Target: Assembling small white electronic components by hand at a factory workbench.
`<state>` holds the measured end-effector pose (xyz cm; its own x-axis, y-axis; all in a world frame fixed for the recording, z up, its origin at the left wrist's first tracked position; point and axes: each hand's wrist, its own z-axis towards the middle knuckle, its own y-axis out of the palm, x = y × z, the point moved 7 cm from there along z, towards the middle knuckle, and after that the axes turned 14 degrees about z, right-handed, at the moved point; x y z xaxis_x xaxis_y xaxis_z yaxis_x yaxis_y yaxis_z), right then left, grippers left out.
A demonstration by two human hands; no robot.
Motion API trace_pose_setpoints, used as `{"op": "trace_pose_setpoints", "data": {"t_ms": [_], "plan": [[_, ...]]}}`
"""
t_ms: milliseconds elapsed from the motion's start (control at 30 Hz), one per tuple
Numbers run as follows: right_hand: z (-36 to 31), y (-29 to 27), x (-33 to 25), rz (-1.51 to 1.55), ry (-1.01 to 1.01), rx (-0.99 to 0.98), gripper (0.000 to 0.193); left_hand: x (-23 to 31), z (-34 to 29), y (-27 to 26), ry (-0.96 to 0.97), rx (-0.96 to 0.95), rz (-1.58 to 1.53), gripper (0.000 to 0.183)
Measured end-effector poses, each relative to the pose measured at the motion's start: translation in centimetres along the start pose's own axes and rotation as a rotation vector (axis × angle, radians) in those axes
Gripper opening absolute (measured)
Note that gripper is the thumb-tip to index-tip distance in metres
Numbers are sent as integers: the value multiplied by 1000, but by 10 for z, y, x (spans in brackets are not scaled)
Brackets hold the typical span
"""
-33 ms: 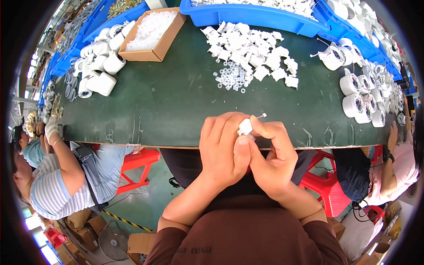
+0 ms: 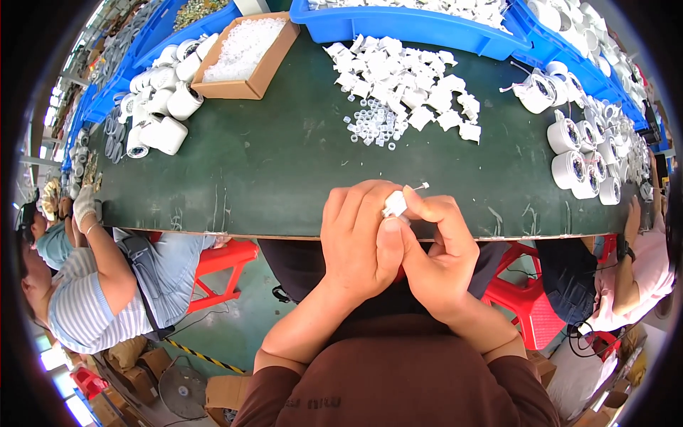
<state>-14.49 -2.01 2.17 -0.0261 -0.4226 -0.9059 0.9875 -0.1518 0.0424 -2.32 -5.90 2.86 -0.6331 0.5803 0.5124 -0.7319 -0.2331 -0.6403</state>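
My left hand point(image 2: 361, 238) and my right hand point(image 2: 442, 249) meet above the front edge of the green table. Between their fingertips they pinch a small white plastic part point(image 2: 395, 204), and the fingers cover much of it. A thin lead with a tiny white connector point(image 2: 425, 186) sticks out past my right index finger. Farther back on the table lies a heap of similar-looking white plastic pieces point(image 2: 420, 85). Against its near left side is a cluster of small clear plastic rings point(image 2: 376, 122).
White round housings stand in groups at the left point(image 2: 158, 132) and right point(image 2: 569, 169). A cardboard box point(image 2: 231, 89) of translucent parts sits back left. Along the far side run blue bins point(image 2: 413, 32). People sit on both sides of me, near red stools point(image 2: 226, 270).
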Motion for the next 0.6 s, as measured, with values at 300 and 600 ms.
{"op": "trace_pose_setpoints", "data": {"t_ms": [300,600], "plan": [[16,4,11,299,303,-199,32,-11,-1,-16,75,-10,55,29],[76,-10,36,-502,1,-64,9,-7,17,-25,47,-215,175,22]]}}
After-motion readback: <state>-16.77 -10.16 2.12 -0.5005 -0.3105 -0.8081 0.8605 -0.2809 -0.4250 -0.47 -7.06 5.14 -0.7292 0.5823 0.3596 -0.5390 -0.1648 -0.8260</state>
